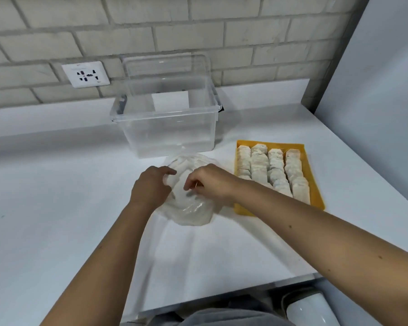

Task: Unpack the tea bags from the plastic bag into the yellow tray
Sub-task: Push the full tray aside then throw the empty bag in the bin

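Just left of the yellow tray (317,184), on the desk (57,208): plastic bag (189,208), limp and slippery, left hand (151,188) grip curled on its edge, right hand (211,182) grip pinching film at the mouth. In the tray, tea bags (275,170) in rows: light, soft, tearable; best pinched by a corner.

You are looking at a clear, rectangular plastic storage box (167,128) sitting on the white countertop (45,208), its transparent lid (165,67) leaning upright behind it against the pale grey brick wall (198,24). A white wall socket (85,74) is sitting on that wall, left of the lid.
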{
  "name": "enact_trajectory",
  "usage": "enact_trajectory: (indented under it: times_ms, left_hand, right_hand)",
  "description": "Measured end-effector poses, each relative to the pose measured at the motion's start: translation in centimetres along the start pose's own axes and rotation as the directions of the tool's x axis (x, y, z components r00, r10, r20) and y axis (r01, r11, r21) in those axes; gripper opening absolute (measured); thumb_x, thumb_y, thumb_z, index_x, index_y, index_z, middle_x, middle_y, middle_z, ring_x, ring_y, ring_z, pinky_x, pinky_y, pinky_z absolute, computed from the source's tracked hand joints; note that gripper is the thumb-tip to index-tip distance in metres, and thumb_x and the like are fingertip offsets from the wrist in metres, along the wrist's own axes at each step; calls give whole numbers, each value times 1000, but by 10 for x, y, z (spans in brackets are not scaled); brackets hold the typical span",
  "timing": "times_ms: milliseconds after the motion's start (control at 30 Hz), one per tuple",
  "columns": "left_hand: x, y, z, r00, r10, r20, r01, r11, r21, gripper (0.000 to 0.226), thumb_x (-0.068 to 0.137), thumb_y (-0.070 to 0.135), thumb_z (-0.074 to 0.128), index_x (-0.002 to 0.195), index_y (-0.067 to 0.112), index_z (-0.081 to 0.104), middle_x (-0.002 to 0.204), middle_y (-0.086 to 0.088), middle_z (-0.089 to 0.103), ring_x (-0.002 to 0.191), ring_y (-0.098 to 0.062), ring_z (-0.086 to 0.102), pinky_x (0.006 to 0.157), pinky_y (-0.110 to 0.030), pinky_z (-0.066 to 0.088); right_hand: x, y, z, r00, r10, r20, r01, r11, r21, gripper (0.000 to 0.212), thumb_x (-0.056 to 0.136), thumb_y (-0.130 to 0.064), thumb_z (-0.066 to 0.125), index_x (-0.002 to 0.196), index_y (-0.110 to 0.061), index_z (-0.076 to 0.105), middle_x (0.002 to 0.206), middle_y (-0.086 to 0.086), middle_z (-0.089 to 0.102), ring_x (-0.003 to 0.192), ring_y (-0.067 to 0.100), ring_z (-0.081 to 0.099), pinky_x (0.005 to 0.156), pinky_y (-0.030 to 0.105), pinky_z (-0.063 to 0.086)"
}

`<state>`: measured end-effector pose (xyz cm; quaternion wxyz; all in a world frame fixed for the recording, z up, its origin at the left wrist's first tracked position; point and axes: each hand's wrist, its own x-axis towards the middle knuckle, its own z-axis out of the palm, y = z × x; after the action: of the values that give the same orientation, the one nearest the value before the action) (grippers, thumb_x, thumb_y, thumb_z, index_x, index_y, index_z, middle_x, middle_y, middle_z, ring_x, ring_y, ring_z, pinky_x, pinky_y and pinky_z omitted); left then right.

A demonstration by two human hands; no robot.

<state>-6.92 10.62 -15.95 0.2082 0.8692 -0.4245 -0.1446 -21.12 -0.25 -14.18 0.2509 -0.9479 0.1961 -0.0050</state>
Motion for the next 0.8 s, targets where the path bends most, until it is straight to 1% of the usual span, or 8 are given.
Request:
enact_trajectory:
  times_ms: [167, 300, 400, 500, 567, 700, 767, 800]
  left_hand:
    - [2, 9, -2, 978, 138, -157, -159, 978, -133, 55, 81, -6, 57, 127, 23, 63, 130, -1, 58, 117, -23, 57, 91, -33, 47]
    - [6, 9, -6, 959, 129, -251, -171, 973, -153, 62, 79, -10, 51, 130, 23, 61, 131, 3, 56, 113, -21, 58, 84, -31, 48]
    - [7, 9, -6, 959, 137, -249, -175, 975, -138, 67, 75, -12, 49, 130, 24, 61, 130, 5, 56, 112, -20, 57, 81, -32, 49]
    - [6, 11, -6, 964, 150, -218, -168, 984, -66, 70, 74, -14, 48, 131, 26, 59, 130, 7, 55, 112, -20, 56, 73, -32, 47]
    - [5, 10, -7, 966, 149, -210, -154, 988, -7, 72, 74, -14, 48, 132, 27, 58, 130, 8, 56, 113, -20, 56, 70, -31, 45]
    - [8, 1, -15, 973, 147, -176, -154, 988, -22, 74, 74, -10, 50, 132, 34, 55, 125, 4, 58, 104, -23, 58, 73, -34, 48]
    - [10, -1, -18, 974, 139, -176, -163, 978, -130, 76, 74, -8, 53, 135, 37, 50, 120, 1, 57, 97, -22, 56, 77, -37, 51]
    - [10, 0, -19, 974, 127, -189, -162, 970, -183, 76, 75, -7, 55, 137, 38, 46, 117, 1, 56, 95, -21, 56, 78, -38, 51]
  right_hand:
    - [14, -6, 9, 943, 121, 309, -111, 993, -48, 30, 89, -12, 53, 110, -22, 71, 104, -9, 68, 92, 10, 56, 75, 19, 38]
    - [9, -5, 15, 918, 157, 363, -160, 987, -21, 33, 88, -7, 48, 108, -19, 72, 110, -3, 70, 102, 18, 61, 80, 25, 46]
    - [9, -3, 23, 962, 184, 201, -166, 981, -105, 30, 87, -12, 60, 116, -15, 68, 124, 6, 58, 114, 25, 54, 87, 25, 43]
    - [13, 4, 28, 950, 282, 134, -254, 948, -193, 66, 81, -28, 72, 137, -9, 43, 143, 15, 31, 129, 35, 38, 104, 38, 40]
    - [14, 5, 21, 956, 263, 131, -244, 959, -145, 79, 79, -32, 74, 145, -11, 35, 146, 13, 36, 132, 32, 41, 105, 34, 39]
    - [8, 4, -12, 952, 104, -288, -123, 991, -49, 39, 81, -24, 74, 119, -23, 64, 112, -1, 61, 103, 18, 61, 82, 29, 47]
    - [9, 11, -21, 869, 127, -479, -210, 970, -124, 46, 80, -27, 74, 123, -25, 56, 120, 2, 52, 108, 21, 53, 82, 33, 47]
    - [11, 17, -23, 866, 190, -463, -286, 947, -145, 53, 80, -30, 74, 128, -24, 52, 125, 4, 49, 112, 24, 51, 83, 35, 47]
